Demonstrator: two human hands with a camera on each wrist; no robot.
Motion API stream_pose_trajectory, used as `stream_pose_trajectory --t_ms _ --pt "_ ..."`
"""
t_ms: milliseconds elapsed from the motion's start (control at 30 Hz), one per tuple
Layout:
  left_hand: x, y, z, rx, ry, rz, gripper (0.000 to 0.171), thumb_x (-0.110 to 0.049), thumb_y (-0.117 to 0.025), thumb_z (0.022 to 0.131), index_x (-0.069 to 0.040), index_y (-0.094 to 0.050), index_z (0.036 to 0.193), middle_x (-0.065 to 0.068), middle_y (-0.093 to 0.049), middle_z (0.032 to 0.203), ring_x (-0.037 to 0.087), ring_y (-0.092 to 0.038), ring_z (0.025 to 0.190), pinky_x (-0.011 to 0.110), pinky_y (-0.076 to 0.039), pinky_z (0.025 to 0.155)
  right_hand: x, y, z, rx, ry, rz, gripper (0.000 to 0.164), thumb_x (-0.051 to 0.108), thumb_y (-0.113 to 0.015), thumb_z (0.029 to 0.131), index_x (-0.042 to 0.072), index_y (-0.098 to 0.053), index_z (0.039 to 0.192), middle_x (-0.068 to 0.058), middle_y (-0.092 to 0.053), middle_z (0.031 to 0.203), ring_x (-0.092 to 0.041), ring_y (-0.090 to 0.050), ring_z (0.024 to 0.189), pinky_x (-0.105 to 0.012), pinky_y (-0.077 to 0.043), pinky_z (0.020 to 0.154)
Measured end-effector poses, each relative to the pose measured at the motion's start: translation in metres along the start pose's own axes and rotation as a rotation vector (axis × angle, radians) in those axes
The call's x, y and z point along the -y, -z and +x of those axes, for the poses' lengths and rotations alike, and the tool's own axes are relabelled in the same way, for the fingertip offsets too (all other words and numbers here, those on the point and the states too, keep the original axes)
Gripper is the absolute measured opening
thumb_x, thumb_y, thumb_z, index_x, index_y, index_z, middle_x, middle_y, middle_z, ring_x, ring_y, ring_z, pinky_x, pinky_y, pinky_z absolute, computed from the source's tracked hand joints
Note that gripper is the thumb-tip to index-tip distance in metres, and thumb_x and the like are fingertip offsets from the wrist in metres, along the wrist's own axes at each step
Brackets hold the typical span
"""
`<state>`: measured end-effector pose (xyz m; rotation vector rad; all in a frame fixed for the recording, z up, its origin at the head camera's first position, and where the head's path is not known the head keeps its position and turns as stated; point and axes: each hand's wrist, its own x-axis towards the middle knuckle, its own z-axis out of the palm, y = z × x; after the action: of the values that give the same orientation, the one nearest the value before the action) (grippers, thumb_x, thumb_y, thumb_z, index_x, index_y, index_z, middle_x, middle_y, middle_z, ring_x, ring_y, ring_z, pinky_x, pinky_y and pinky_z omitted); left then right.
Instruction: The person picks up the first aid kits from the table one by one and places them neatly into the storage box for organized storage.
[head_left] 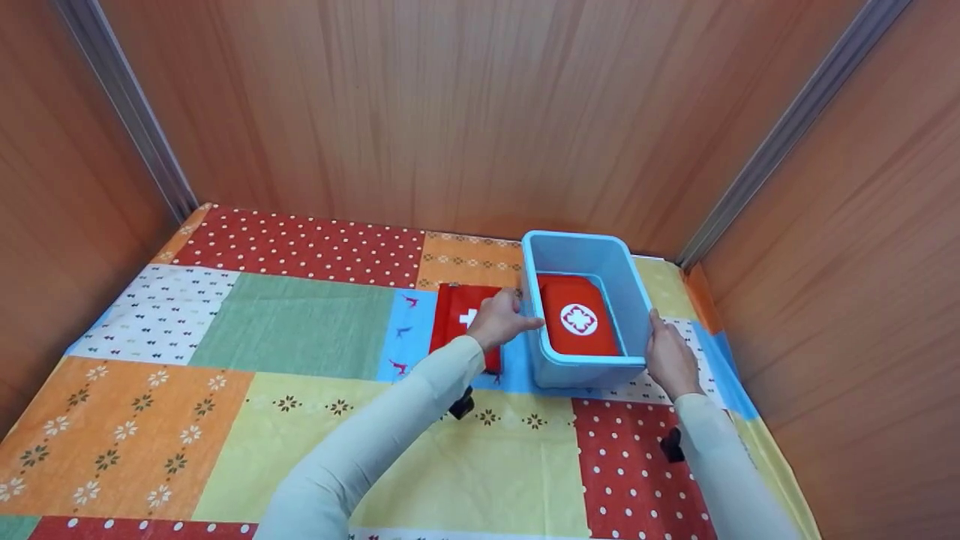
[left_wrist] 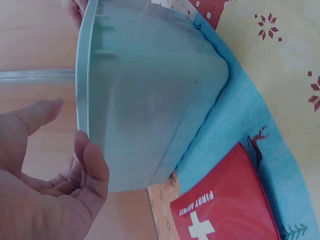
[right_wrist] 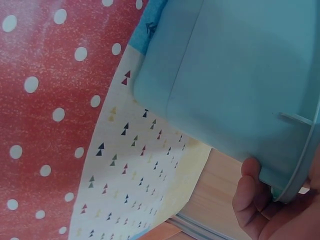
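Observation:
A light blue plastic bin [head_left: 592, 361] stands on the patchwork cloth near the back wall. Inside it lies a red pouch [head_left: 596, 341] bearing a white round emblem. My right hand [head_left: 673, 358] grips the bin's right rim, fingers curled under the lip in the right wrist view [right_wrist: 280, 210]. At the opposite side, my left hand [head_left: 500, 321] is at the left rim, fingers bent by the outer wall and thumb held apart from the edge [left_wrist: 55, 185]. Partly behind the left hand, a red first aid kit pouch [head_left: 450, 319] with a white cross lies flat on the cloth.
Wood-patterned panels [head_left: 480, 112] rise at the back and both sides, joined by grey metal corner strips [head_left: 124, 105]. The patchwork cloth [head_left: 300, 322] covers the table. A right side panel [head_left: 847, 300] stands close beyond the right hand.

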<state>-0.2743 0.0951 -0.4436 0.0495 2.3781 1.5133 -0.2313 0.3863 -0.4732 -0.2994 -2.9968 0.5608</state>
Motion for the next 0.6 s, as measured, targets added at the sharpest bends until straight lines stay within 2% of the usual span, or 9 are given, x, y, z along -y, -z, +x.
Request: stream_pose_trajectory --t_ms 133,300,400,600 --pt "0.010 0.011 0.003 -0.020 0.047 0.013 0.046 -0.040 -0.075 0.070 -0.022 -0.046 0.101 -0.002 -0.056 0.090 0.015 -0.054 0.087 0.028 -0.050 0.060 0.000 -0.001 0.000 -0.012 0.005 -0.001 0.046 0.026 -0.031 0.099 0.014 -0.023 0.143 -0.018 -0.049 0.110 -0.038 -0.051 0.103 -0.056 -0.042 0.086" --pt "0.028 0.024 0.006 -0.032 0.068 0.016 0.041 -0.041 -0.070 0.076 -0.016 -0.046 0.099 0.003 -0.056 0.086 0.017 -0.055 0.082 0.027 -0.048 0.059 0.000 -0.001 0.001 -0.041 0.027 -0.020 0.045 0.023 -0.032 0.099 0.011 -0.026 0.141 -0.021 -0.050 0.106 -0.039 -0.053 0.100 -0.055 -0.043 0.084" --pt "0.041 0.030 0.007 -0.043 0.093 0.025 0.041 -0.040 -0.069 0.077 -0.016 -0.046 0.100 0.004 -0.055 0.088 0.017 -0.055 0.085 0.029 -0.047 0.062 0.000 -0.001 0.001 -0.029 0.018 -0.020 0.044 0.023 -0.031 0.099 0.012 -0.026 0.142 -0.020 -0.050 0.107 -0.039 -0.052 0.101 -0.055 -0.043 0.084" --pt "0.067 0.039 0.010 -0.101 0.160 0.062 0.051 -0.037 -0.071 0.075 -0.015 -0.046 0.113 0.001 -0.054 0.100 0.018 -0.051 0.096 0.035 -0.049 0.074 0.000 0.000 0.000 -0.008 0.007 -0.005 0.044 0.027 -0.029 0.100 0.013 -0.027 0.141 -0.019 -0.049 0.109 -0.039 -0.051 0.104 -0.056 -0.042 0.085"
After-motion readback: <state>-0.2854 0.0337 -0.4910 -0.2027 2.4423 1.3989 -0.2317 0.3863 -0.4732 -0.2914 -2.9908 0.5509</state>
